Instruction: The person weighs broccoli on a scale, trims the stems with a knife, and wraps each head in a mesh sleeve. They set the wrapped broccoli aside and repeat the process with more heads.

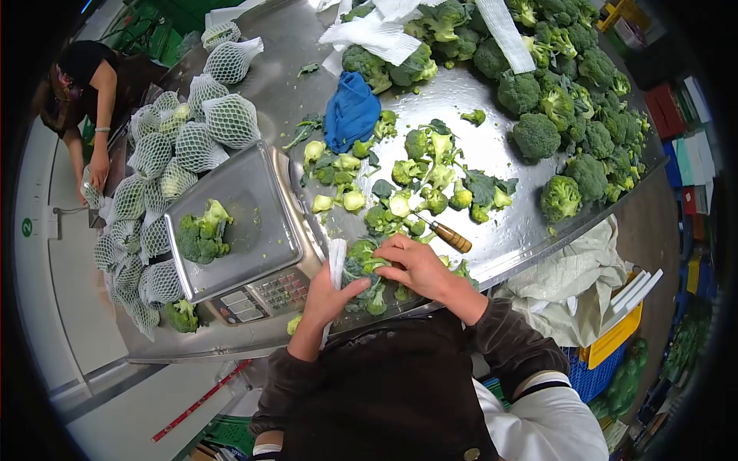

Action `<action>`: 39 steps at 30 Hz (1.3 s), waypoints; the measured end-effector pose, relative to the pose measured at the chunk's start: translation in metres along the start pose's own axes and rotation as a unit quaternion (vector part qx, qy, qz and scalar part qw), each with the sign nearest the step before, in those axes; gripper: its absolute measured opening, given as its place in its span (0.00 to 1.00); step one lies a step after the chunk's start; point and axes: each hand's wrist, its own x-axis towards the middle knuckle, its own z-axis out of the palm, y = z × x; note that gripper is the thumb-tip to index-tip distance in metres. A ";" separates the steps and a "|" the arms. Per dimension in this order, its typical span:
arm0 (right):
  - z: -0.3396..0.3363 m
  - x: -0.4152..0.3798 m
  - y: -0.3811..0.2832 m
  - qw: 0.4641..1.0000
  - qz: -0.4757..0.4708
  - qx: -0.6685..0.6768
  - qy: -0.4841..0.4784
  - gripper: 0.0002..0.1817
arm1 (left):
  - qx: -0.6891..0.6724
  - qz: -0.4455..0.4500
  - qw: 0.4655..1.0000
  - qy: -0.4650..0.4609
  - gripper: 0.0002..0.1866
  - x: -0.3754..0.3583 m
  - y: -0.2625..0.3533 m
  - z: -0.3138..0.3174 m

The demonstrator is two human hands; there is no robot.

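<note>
My left hand [326,298] is at the table's front edge, closed round a white foam net sleeve [337,257] that sticks up past the fingers. Just right of it, my right hand [417,267] has its fingers bent onto a piece of broccoli [365,256]; their tips are partly hidden. Broccoli trimmings and leaves [384,219] lie around both hands. Beyond the right hand rests a knife with a wooden handle [450,237], its blade among the cuttings. To the left stands a weighing scale [254,223] bearing one broccoli head [203,233].
Net-wrapped broccoli heads [177,146] crowd the table's left side. A large pile of bare broccoli [553,107] fills the far right. A blue cloth [351,113] lies mid-table, and white sleeves [377,38] lie behind it. Another person's arm [101,123] reaches in at far left.
</note>
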 end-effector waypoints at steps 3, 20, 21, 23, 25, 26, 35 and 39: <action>0.005 -0.002 0.010 0.998 0.008 0.049 0.023 0.13 | 0.036 0.026 0.999 -0.022 0.36 0.000 -0.004 -0.003; 0.012 0.001 0.008 0.993 0.094 0.003 0.077 0.11 | 0.162 0.119 0.977 0.071 0.37 0.004 -0.014 0.018; 0.013 -0.001 0.008 0.993 0.093 0.003 0.076 0.11 | 0.162 0.119 0.977 0.073 0.37 0.003 -0.014 0.018; 0.017 -0.004 0.009 0.982 0.151 0.022 0.108 0.10 | 0.180 0.111 0.974 0.083 0.38 0.003 -0.011 0.020; 0.023 -0.007 0.015 0.955 0.219 0.157 0.125 0.10 | 0.186 0.105 0.973 0.086 0.39 0.002 -0.009 0.021; 0.027 -0.008 0.020 0.904 0.283 0.289 0.138 0.11 | 0.193 0.098 0.972 0.089 0.40 0.001 -0.009 0.021; -0.038 0.012 0.024 0.764 0.149 0.533 0.331 0.24 | 0.176 0.111 0.976 0.073 0.40 -0.003 -0.022 0.017; -0.037 0.033 0.004 0.978 0.128 0.044 0.158 0.27 | 0.211 0.108 0.970 0.054 0.42 -0.007 -0.010 0.021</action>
